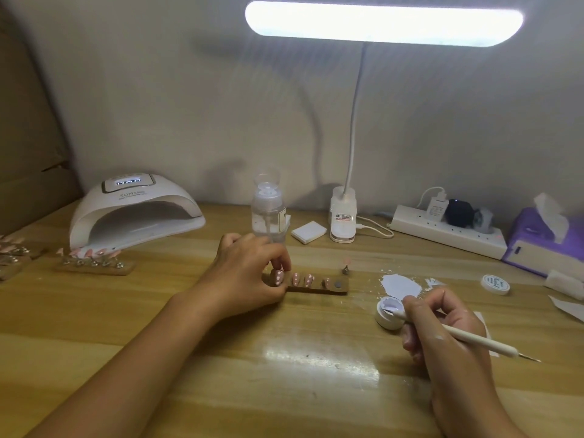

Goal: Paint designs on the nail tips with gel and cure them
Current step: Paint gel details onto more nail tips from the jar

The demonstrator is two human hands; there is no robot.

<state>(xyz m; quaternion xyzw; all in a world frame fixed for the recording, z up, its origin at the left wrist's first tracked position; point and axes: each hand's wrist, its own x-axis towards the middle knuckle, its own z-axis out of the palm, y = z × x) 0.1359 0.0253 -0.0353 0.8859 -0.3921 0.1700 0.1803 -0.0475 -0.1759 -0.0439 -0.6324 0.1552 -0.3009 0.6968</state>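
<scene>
Several pink nail tips with white dots (308, 279) stand on a brown holder strip (319, 289) at the table's middle. My left hand (249, 273) pinches the strip's left end, fingers around the leftmost tip (278, 277). My right hand (442, 327) grips a white dotting pen (480, 341), its front end dipped in a small open jar of white gel (389, 312). A white gel smear (399, 284) lies on the table behind the jar. The white curing lamp (136, 210) sits at the back left, its display lit.
A second holder with pink tips (94, 262) lies before the lamp, more at the left edge (12, 254). A clear pump bottle (268, 210), white pad (309, 232), desk lamp base (343, 216), power strip (448, 232), purple tissue box (543, 241) and jar lid (495, 284) line the back and right.
</scene>
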